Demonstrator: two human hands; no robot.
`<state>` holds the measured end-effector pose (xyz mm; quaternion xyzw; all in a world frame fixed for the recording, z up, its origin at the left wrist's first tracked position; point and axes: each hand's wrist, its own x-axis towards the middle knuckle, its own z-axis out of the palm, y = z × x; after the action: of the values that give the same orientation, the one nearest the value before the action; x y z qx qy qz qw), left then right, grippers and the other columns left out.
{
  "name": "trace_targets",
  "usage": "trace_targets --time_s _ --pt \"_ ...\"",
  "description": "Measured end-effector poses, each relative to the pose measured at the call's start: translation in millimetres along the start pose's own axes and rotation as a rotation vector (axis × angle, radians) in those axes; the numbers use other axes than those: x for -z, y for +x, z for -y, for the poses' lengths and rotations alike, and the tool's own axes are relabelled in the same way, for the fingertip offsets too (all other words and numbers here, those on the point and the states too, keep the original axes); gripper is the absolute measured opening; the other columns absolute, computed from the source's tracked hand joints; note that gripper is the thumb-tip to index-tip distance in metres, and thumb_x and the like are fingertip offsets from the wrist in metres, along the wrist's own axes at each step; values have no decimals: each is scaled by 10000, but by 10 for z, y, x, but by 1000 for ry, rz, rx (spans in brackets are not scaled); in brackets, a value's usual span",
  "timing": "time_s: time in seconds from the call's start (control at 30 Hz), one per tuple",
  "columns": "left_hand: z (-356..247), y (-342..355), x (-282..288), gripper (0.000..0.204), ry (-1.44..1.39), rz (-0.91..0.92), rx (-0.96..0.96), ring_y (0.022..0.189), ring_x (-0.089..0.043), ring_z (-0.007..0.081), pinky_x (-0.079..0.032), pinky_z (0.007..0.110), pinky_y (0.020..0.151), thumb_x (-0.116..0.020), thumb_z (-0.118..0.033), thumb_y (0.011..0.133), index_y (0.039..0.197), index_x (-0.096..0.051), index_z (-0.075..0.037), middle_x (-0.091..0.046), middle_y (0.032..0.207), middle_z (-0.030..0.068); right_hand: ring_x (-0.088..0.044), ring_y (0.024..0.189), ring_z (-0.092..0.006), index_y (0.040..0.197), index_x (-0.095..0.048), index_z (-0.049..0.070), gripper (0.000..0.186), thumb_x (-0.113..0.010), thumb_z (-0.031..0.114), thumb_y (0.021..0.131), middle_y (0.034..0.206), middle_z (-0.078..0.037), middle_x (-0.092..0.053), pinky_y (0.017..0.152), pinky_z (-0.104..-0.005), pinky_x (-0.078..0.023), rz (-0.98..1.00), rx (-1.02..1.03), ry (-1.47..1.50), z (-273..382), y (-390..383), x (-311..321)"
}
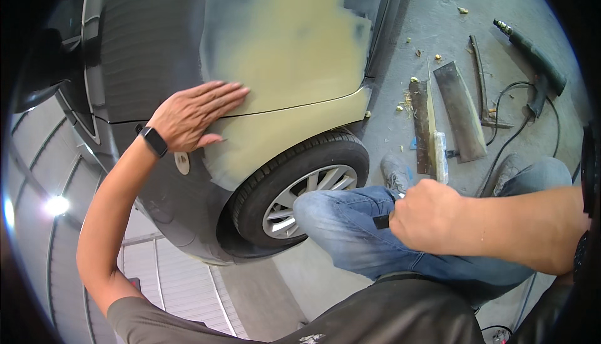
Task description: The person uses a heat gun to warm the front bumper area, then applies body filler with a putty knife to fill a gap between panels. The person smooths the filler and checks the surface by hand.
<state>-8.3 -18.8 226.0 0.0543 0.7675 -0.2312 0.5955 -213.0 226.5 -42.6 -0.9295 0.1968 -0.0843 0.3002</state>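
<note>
My left hand (pixel 188 117) lies flat on the dark car's body panel, fingers stretched out and thumb apart. Its fingertips rest at the edge of a large yellowish patch of body filler (pixel 294 50), which spans the door and the panel over the wheel arch. My right hand (pixel 429 215) is closed in a fist above my bent knee. It grips a dark-handled tool (pixel 381 221); one dark end sticks out below the fist, and the rest is mostly hidden.
The car's rear wheel (pixel 313 187) is close to my knee. On the grey floor to the right lie two long flat blades (pixel 460 109) (pixel 422 125), a narrow bar (pixel 479 71), a heat gun (pixel 535 62) with a cord, and scattered filler crumbs (pixel 462 11).
</note>
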Motion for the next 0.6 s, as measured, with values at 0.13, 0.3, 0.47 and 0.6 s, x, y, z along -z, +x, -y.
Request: trace_targets --time_s 0.13,0.3,0.47,0.6 --pt "83 984 -114 854 23 -112 -14 1564 -208 201 -125 346 1305 -428 -568 1003 1594 -256 24 -239 1692 100 -756 909 -288 942 -779 91 160 -645 131 865 946 -114 -772 732 -393 -590 -5 -25 133 40 -15 9" --pt "178 2283 -178 852 157 -115 -56 1569 -193 228 -112 358 1304 -379 -571 1018 1585 -252 52 -243 1686 132 -754 888 -269 956 -766 115 147 -651 131 865 916 -89 -761 727 -374 -587 -143 54 167 65 -89 -18" --pt "242 2231 -165 841 162 -125 -37 1573 -179 221 -105 352 1306 -371 -570 1024 1589 -251 41 -226 1692 125 -750 892 -264 971 -758 107 150 -650 133 870 933 -86 -757 715 -376 -581 -27 39 166 47 -125 -23" --pt "301 1568 -67 834 135 -145 5 1566 -203 212 -121 352 1306 -394 -562 1018 1591 -256 28 -236 1691 107 -748 888 -272 976 -756 97 159 -640 140 875 929 -85 -756 712 -382 -582 -12 18 101 -8 -59 26"
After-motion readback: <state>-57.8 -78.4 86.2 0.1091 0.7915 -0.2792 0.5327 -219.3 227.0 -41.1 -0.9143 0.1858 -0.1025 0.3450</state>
